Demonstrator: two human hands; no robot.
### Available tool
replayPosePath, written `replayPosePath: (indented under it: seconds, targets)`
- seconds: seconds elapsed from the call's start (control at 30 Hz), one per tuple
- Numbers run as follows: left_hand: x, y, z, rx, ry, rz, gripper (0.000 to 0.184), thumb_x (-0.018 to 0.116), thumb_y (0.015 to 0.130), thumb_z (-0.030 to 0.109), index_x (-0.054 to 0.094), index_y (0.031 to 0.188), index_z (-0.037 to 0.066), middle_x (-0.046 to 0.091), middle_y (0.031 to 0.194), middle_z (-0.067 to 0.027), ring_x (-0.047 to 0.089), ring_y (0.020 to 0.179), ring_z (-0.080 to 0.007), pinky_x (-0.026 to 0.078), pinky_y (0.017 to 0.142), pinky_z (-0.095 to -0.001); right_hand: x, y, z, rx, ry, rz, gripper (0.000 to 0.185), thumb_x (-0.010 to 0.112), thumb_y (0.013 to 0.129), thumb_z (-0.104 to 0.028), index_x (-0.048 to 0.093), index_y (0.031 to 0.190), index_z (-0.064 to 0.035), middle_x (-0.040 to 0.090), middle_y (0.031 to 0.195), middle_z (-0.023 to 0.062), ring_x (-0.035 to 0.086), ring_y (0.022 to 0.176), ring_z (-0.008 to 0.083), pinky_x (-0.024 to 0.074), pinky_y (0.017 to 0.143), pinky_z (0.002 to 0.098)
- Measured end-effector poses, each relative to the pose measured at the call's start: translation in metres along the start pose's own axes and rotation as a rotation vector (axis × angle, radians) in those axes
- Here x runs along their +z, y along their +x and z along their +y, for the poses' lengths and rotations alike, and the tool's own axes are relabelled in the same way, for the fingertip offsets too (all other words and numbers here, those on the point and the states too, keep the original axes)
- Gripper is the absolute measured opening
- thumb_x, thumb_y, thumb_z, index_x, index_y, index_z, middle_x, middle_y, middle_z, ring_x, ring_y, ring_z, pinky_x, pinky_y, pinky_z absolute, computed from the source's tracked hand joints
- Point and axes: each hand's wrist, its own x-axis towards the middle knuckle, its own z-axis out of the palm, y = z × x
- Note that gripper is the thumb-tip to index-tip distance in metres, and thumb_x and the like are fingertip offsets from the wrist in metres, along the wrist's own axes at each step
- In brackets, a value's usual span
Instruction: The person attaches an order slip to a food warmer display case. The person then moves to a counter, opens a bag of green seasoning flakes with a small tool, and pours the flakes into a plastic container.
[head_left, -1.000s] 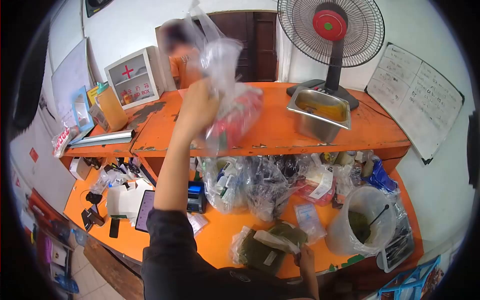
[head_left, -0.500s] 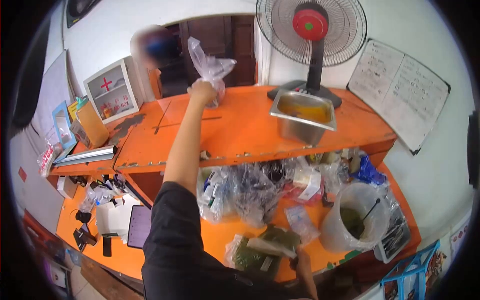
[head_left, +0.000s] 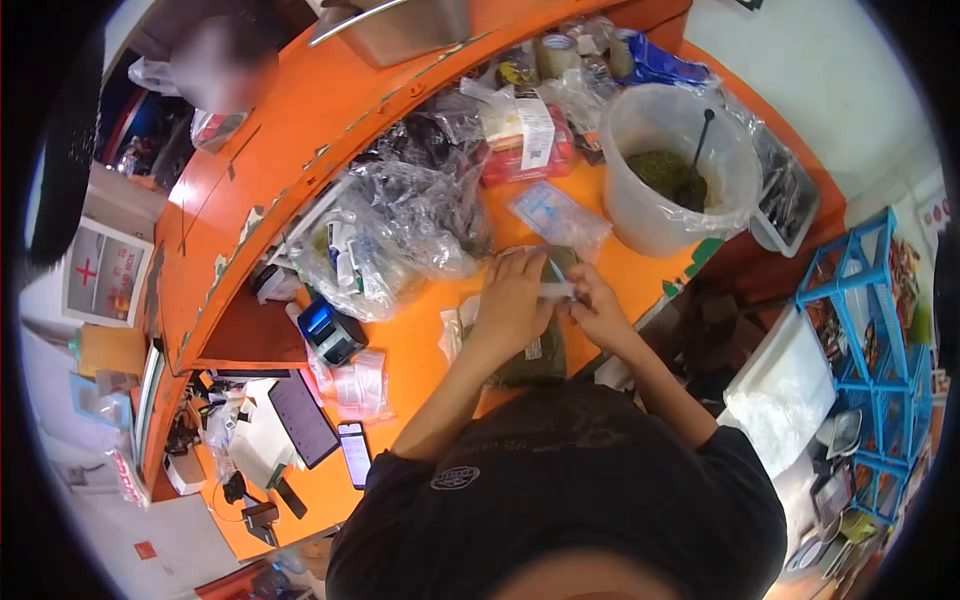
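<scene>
My left hand (head_left: 515, 297) lies with fingers stretched over a dark green plastic-wrapped packet (head_left: 535, 365) on the orange lower table. At the packet's upper right, my right hand (head_left: 597, 308) is closed around a small pale, flat piece (head_left: 556, 290), whose kind I cannot make out. Both hands are close together, and the left partly covers the packet. Just above them rests a clear plastic packet with blue print (head_left: 560, 220). To the upper right stands a translucent bucket (head_left: 625, 190) holding green contents and a black-handled utensil (head_left: 700, 150).
Clear plastic bags (head_left: 400, 220) crowd the space below the raised orange counter (head_left: 225, 215). A card terminal (head_left: 330, 332), phone (head_left: 354, 455) and tablet (head_left: 303, 420) sit leftward. Blue racks (head_left: 870, 340) stand right. Another person is beyond the counter; a metal container (head_left: 405, 30) sits on it.
My left hand has let go of the clear plastic bag on the counter and come down onto the green packet, beside my right hand. The view has tilted down and turned.
</scene>
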Motion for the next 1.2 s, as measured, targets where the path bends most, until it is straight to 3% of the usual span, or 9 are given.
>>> replayPosePath:
  seconds: [0.1,0.2,0.3,0.4,0.5,0.6,0.7,0.8,1.2]
  targets:
    - [0.033,0.0,-0.004,-0.066,-0.033,-0.018,0.032,0.058,0.072,0.007,0.055,0.102,0.001,0.059,0.095,-0.0206,0.054,0.094,-0.0378,0.036,0.092,-0.0465,0.0,0.001,0.007,-0.078,-0.238,0.096,0.028,0.046,0.079,0.007,0.045,0.105,-0.0016,0.055,0.075,0.0129,0.059,0.069,0.0246,0.0467,0.064,0.0348]
    - [0.045,-0.001,-0.001,-0.048,-0.126,0.107,0.022,0.054,0.072,0.002,0.056,0.094,0.001,0.059,0.087,-0.0209,0.054,0.088,-0.0402,0.039,0.082,-0.0481,-0.001,0.002,0.012,-0.268,-0.424,0.181,0.025,0.049,0.083,0.006,0.044,0.107,-0.0019,0.056,0.071,0.0111,0.059,0.063,0.0163,0.0449,0.054,0.0309]
    - [0.047,-0.004,0.002,-0.13,-0.237,0.057,0.021,0.053,0.073,-0.001,0.055,0.093,-0.001,0.058,0.086,-0.0216,0.054,0.085,-0.0413,0.041,0.073,-0.0476,0.007,-0.005,0.011,-0.048,-0.345,0.29,0.016,0.051,0.082,-0.002,0.051,0.098,0.0016,0.059,0.081,0.0238,0.059,0.08,0.0409,0.0456,0.068,0.0438]
    - [0.051,-0.015,0.001,-0.137,-0.235,-0.031,0.021,0.052,0.072,-0.002,0.054,0.093,-0.002,0.056,0.085,-0.0224,0.054,0.083,-0.0418,0.042,0.069,-0.0462,0.01,-0.018,0.009,0.031,-0.493,0.239,0.013,0.049,0.085,-0.008,0.053,0.091,0.0026,0.059,0.083,0.0259,0.059,0.083,0.0422,0.0445,0.071,0.047]
    - [0.053,-0.026,-0.003,-0.069,-0.312,-0.037,0.021,0.052,0.071,-0.005,0.055,0.092,-0.002,0.056,0.084,-0.0212,0.054,0.08,-0.0408,0.043,0.068,-0.0446,0.005,-0.025,0.02,0.029,-0.562,0.219,0.016,0.047,0.086,-0.012,0.054,0.085,0.0023,0.058,0.075,0.0264,0.061,0.08,0.0378,0.0463,0.066,0.0446]
    - [0.055,-0.035,-0.003,-0.065,-0.34,0.014,0.021,0.052,0.069,-0.007,0.057,0.088,-0.002,0.056,0.082,-0.02,0.055,0.079,-0.0392,0.044,0.068,-0.043,0.008,-0.032,0.011,0.192,-0.488,0.097,0.021,0.046,0.089,-0.017,0.054,0.082,-0.0001,0.056,0.065,0.0169,0.06,0.059,0.0258,0.044,0.049,0.0351]
    - [0.055,-0.04,0.003,-0.02,-0.277,0.106,0.022,0.053,0.066,-0.007,0.057,0.087,-0.001,0.056,0.08,-0.0186,0.055,0.078,-0.0374,0.044,0.067,-0.0422,0.014,-0.033,0.021,0.52,0.444,0.114,0.026,0.044,0.091,-0.023,0.052,0.074,-0.0044,0.045,0.055,0.0029,0.042,0.043,0.011,0.0311,0.038,0.0244]
    - [0.063,-0.047,0.003,-0.003,-0.248,0.157,0.026,0.054,0.063,-0.003,0.056,0.089,0.001,0.057,0.078,-0.0158,0.055,0.076,-0.0353,0.044,0.064,-0.043,0.018,-0.036,0.002,0.645,0.686,0.153,0.033,0.042,0.093,-0.03,0.045,0.067,-0.0106,0.031,0.053,-0.0059,0.024,0.041,0.0037,0.0168,0.036,0.02]
    - [0.071,-0.049,0.008,0.048,-0.169,0.185,0.029,0.06,0.062,0.004,0.058,0.091,0.008,0.057,0.068,-0.0088,0.057,0.064,-0.0287,0.045,0.056,-0.0386,0.029,-0.048,0.002,0.451,0.654,0.377,0.041,0.043,0.094,-0.038,0.042,0.063,-0.0118,0.036,0.048,-0.0026,0.029,0.036,0.0056,0.0195,0.032,0.0222]
